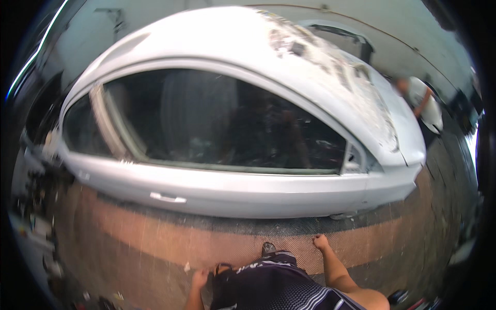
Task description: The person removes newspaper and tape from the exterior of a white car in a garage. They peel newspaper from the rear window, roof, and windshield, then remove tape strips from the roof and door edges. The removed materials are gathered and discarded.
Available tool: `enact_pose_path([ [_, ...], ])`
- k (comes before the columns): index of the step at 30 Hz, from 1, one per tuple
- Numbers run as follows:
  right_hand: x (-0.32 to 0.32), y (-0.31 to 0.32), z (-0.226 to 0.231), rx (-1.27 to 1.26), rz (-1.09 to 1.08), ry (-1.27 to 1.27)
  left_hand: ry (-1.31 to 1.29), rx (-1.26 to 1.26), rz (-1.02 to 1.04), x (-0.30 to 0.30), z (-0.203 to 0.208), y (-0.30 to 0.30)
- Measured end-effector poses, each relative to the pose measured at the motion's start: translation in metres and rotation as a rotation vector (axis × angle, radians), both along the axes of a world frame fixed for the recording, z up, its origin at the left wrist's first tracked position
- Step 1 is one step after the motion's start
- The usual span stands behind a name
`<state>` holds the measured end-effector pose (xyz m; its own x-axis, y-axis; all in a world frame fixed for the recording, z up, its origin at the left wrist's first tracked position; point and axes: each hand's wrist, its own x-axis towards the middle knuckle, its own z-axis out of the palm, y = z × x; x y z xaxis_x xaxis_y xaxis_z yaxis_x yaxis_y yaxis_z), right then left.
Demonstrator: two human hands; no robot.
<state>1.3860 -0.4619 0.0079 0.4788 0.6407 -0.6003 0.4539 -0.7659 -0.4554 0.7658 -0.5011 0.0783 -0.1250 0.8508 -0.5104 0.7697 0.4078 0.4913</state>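
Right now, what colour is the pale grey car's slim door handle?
White: the slim handle on the pale grey door, best in the head view.

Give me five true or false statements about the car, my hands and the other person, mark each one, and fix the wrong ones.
1. Your right hand is apart from the car. True.
2. Your left hand is on the door handle. False: it is down beside your body, apart from the car.
3. Another person is near the car, toward the picture's right side. True.
4. The car is bright red. False: it is a pale, whitish silver.
5. The long side window looks dark. True.
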Motion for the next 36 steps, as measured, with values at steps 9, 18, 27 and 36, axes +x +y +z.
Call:
enact_pose_path([
  [9,-0.106,0.146,0.162,0.947,-0.065,0.324,-0.106,0.231,-0.123,0.020,0.059,0.094],
  [18,-0.220,0.149,0.281,1.118,0.080,0.150,-0.038,0.064,-0.116,-0.070,0.040,0.121],
  [27,-0.218,0.035,0.254,0.962,-0.230,-0.037,-0.508,0.862,-0.577,0.107,0.267,0.339],
  [36,-0.082,0.002,0.218,1.081,-0.640,0.037,-0.476,1.431,-0.873,0.280,0.507,0.387],
])
